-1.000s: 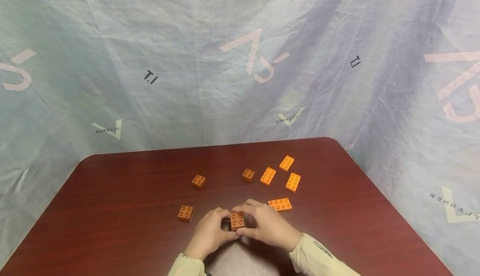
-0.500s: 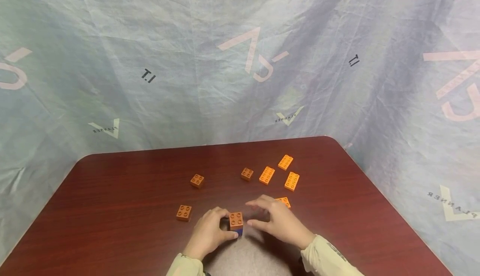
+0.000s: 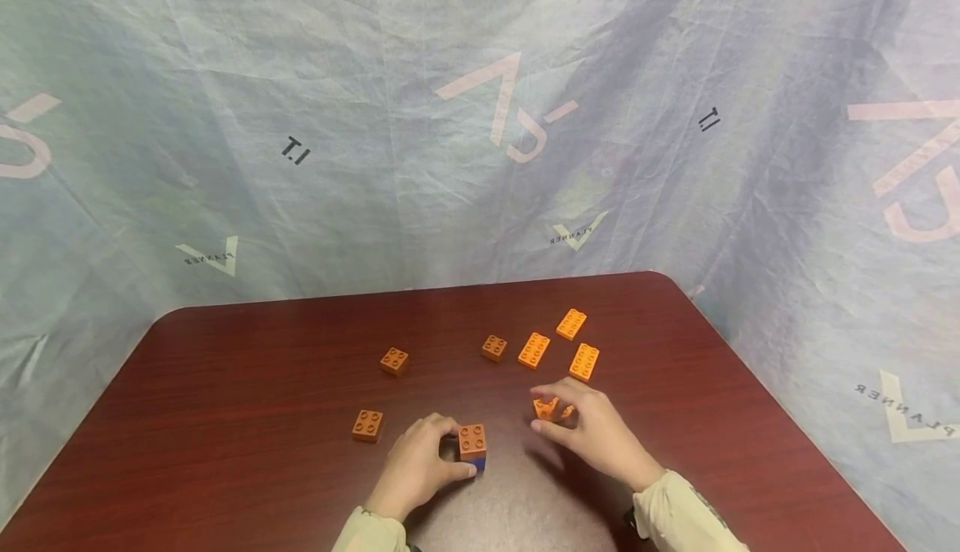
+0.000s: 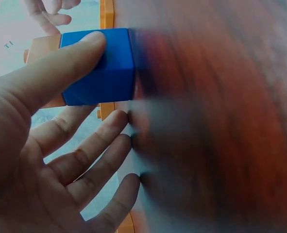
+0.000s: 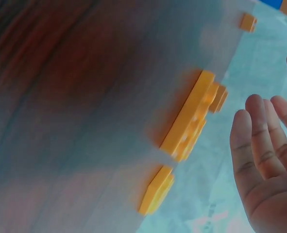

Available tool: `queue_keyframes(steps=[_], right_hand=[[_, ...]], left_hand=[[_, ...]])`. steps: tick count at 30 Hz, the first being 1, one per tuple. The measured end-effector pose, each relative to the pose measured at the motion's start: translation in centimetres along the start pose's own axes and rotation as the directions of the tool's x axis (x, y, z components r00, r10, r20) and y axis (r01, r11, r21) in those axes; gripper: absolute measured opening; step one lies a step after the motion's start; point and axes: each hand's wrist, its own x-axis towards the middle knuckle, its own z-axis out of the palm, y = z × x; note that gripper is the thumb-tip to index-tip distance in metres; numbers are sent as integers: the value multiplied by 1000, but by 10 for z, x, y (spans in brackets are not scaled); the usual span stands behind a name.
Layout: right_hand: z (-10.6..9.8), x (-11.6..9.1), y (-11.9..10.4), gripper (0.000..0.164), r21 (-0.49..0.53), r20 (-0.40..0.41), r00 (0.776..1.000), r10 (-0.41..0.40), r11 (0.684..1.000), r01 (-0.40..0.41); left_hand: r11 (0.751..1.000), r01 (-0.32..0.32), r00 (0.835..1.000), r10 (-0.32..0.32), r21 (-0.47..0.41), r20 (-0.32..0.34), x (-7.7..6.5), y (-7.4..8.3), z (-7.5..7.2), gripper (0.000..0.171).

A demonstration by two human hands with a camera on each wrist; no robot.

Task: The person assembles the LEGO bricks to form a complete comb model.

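In the head view my left hand [image 3: 416, 469] holds a small stack between thumb and fingers: a brown-orange four-stud toy brick [image 3: 472, 439] on top of a blue brick [image 3: 474, 463]. The left wrist view shows the thumb pressed against the side of the blue brick [image 4: 109, 63], its other fingers spread with their tips near the tabletop. My right hand [image 3: 600, 431] hovers with fingers apart over a bright orange eight-stud brick [image 3: 545, 408], which it partly covers. In the right wrist view, extended fingers [image 5: 264, 141] show with nothing between them, beside a long orange brick [image 5: 187, 119].
Loose brown-orange four-stud bricks lie at left [image 3: 367, 425], farther back [image 3: 394, 361] and in the middle [image 3: 494, 348]. Three orange eight-stud bricks lie back right, one of them an orange brick [image 3: 534, 350]. The dark red table [image 3: 262, 385] ends at a hanging cloth [image 3: 337, 202].
My right hand has let go of the brown-orange brick and moved right, over the nearest orange eight-stud brick. My left hand stays in place, holding the stack, whose blue lower brick has come into view.
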Motion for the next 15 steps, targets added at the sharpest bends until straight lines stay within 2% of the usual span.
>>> queue_keyframes(steps=[6,9,15], right_hand=[[-8,-4,15,40,-31,-73,996,57,998,-59],[-11,-5,23,41,-42,-81,991,104,993,-107],[-18,-6,33,42,-45,-83,989,125,991,-129]], left_hand=[[1000,1,1000,-1,-4,0,-1,-1,1,45],[1000,1,1000,-1,-6,2,-1,-1,0,44],[1000,2,1000,-2,-11,5,-1,0,0,43]])
